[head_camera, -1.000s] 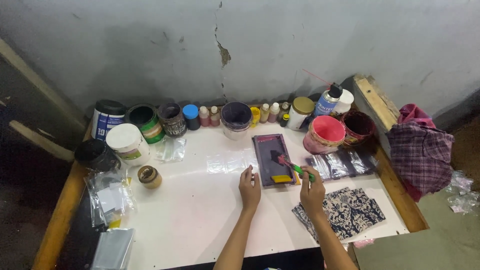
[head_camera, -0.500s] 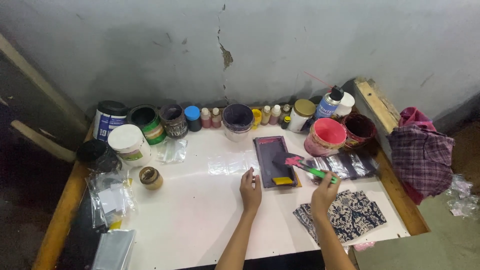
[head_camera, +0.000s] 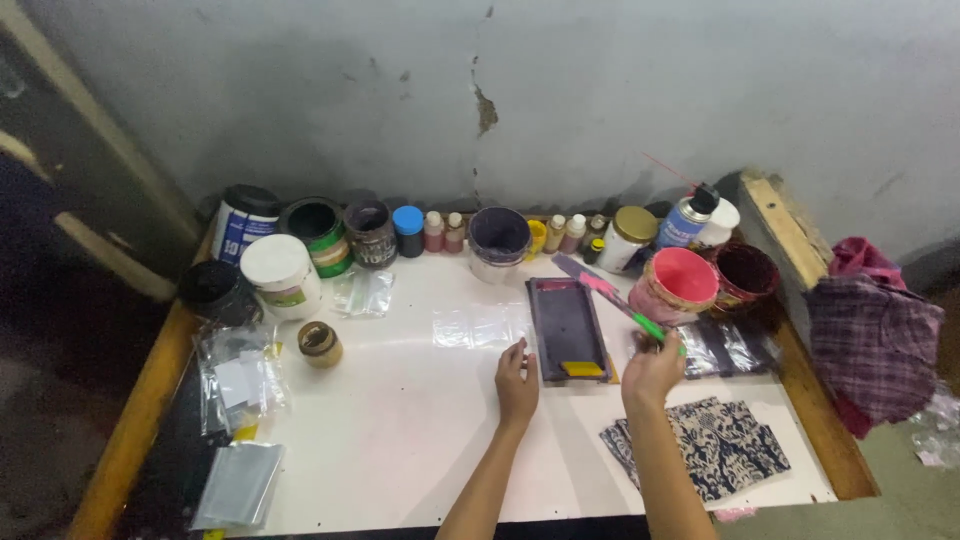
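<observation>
Lifted higher now, green-handled spatula (head_camera: 612, 298) pinched in right fingers (head_camera: 655, 345).

On the table (head_camera: 420, 440) a flat tray (head_camera: 567, 328) lies right of centre. The left hand (head_camera: 517, 380) rests at its near left corner; the right hand (head_camera: 652, 368), near its right edge, holds a brush (head_camera: 610, 295) slanting over the tray's far right corner. Behind the tray, along the wall (head_camera: 600, 90), stands a row of jars and bottles (head_camera: 440, 232) — an open pot (head_camera: 678, 284) just right of the tray. Patterned cloths (head_camera: 720, 450) lie at the near right, plastic bags (head_camera: 238, 378) at the left edge.
</observation>
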